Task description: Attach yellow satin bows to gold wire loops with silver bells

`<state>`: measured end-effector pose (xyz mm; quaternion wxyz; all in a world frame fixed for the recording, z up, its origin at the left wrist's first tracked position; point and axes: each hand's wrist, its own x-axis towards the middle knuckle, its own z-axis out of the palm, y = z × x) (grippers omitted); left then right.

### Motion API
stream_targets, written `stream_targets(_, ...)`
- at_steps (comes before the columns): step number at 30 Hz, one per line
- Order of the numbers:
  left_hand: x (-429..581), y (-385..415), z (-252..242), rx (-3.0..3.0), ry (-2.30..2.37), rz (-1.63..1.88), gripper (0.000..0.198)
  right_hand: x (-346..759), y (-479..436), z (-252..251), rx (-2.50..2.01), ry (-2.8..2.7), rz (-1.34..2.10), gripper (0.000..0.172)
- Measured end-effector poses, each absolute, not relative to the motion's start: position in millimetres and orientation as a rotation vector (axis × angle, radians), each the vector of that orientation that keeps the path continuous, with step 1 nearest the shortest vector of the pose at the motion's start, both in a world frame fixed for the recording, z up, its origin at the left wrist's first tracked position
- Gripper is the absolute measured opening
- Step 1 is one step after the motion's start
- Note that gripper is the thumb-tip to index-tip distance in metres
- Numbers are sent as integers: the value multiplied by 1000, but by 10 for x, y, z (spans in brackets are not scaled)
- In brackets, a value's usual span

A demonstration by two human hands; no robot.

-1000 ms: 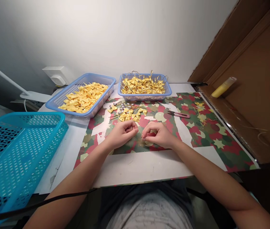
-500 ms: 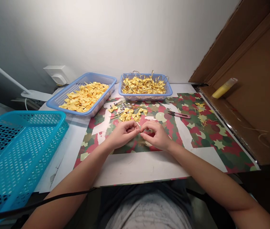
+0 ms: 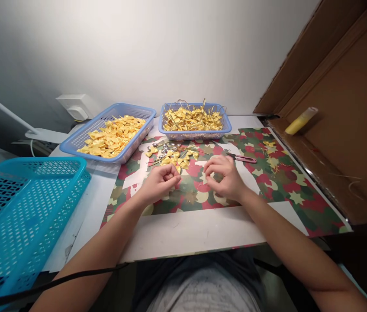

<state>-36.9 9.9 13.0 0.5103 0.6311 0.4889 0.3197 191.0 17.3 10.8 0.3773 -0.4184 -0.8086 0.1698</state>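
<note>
My left hand is closed in a pinch over the camouflage-patterned sheet. A yellow ribbon bow shows right at its fingertips; whether it is held or lies behind them is unclear. My right hand is apart from the left, its fingers curled and the thumb near the index finger. Anything between those fingers is too small to make out. Just beyond the left hand lies a loose pile of yellow bows, with silvery round beads and thin golden wire stems. Pink-handled thread snips rest behind my right hand.
Two blue baskets stand at the back: the left basket holds plain bows, the right basket bows with golden ties. A turquoise basket is at left. Yellow scraps lie at right, beside a cardboard wall with a yellow tube.
My hands, earlier touching at the fingertips, have separated. The right hand has moved right, and the left slightly left. The view has shifted a little.
</note>
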Motion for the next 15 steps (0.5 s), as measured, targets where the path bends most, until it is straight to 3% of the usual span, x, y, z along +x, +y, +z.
stream_targets(5,-316,105,182,1357,1179,810,23,2471,453,149,-1447,-2035,337,11)
stream_targets(9,-226,112,191,1157,1126,783,28,2852,578,-8,-1874,-2136,80,28)
stream_targets(15,6,175,144,882,1006,730,33,2916,608,-82,-1857,-2147,268,11)
